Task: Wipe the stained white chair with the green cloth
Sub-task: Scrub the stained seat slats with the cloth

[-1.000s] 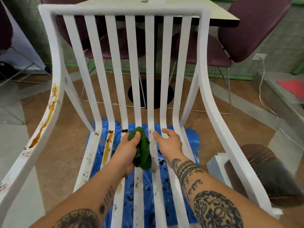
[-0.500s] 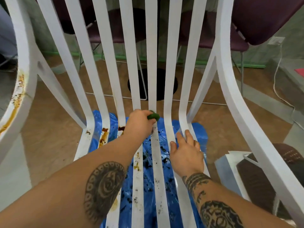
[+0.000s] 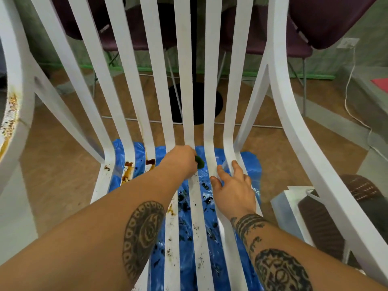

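Observation:
The white slatted chair (image 3: 211, 85) fills the view, with brown and orange stains on its left slats near the seat bend and on the left armrest (image 3: 9, 116). My left hand (image 3: 181, 161) grips the green cloth (image 3: 199, 162) and presses it on a middle slat at the seat bend; only a small green corner shows past the knuckles. My right hand (image 3: 233, 190) rests with spread fingers on the right seat slats, holding nothing.
A blue plastic sheet (image 3: 252, 164) with dark specks lies on the floor under the chair. Purple chairs (image 3: 327, 19) and a black table base (image 3: 197, 101) stand behind. A brown woven object on a white box (image 3: 327, 211) sits at the right.
My left hand has pushed the cloth up the slat from the seat towards the backrest bend. My right hand has shifted a little right and flattened. The camera has leaned closer.

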A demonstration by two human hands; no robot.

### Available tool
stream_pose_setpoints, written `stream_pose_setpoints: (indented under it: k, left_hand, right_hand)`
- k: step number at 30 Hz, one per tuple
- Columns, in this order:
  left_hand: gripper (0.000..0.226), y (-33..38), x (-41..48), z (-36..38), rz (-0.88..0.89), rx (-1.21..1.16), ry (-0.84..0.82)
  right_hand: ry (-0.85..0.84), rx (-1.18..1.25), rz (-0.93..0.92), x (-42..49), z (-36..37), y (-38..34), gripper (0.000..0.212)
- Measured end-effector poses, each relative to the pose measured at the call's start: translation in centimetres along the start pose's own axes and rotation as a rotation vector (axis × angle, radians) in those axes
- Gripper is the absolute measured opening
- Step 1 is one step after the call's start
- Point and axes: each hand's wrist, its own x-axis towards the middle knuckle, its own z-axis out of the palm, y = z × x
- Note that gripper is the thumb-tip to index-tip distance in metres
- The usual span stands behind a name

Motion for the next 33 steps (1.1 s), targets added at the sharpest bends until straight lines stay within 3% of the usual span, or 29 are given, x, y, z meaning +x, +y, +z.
stream_pose_setpoints:
  k: [3, 7, 12, 16, 22, 27, 33]
  left_hand:
    - [0.027, 0.0, -0.5, -1.3, 0.014, -0.063, -0.005]
    - [0.031, -0.7, -0.6, -1.9, 0.001, -0.315, 0.249]
    - [0.042, -0.7, 0.5, -0.5, -0.033, -0.096, 0.069]
    - [0.040, -0.5, -0.2, 0.5, 0.029, 0.106, 0.047]
    - [0.026, 0.4, -2.2, -1.3, 0.051, 0.107, -0.093]
    - [0.026, -0.8, -2.2, -1.9, 0.001, -0.028, 0.138]
    - [0.032, -1.2, -2.5, 0.7, 0.020, 0.025, 0.084]
  right_hand:
    - [0.007, -0.018, -0.009, 0.0, 0.0, 0.2, 0.052]
    - [0.017, -0.018, -0.011, 0.1, 0.0, 0.2, 0.052]
    - [0.016, -0.037, -0.001, 0.2, 0.2, 0.2, 0.054]
    - [0.022, -0.035, 0.005, 0.1, 0.3, 0.0, 0.054]
    - [0.021, -0.017, 0.006, 0.1, 0.1, 0.0, 0.053]
    - [0.027, -0.017, 0.005, 0.0, 0.2, 0.0, 0.053]
    - [0.037, -0.021, 0.008, 0.1, 0.3, -0.1, 0.052]
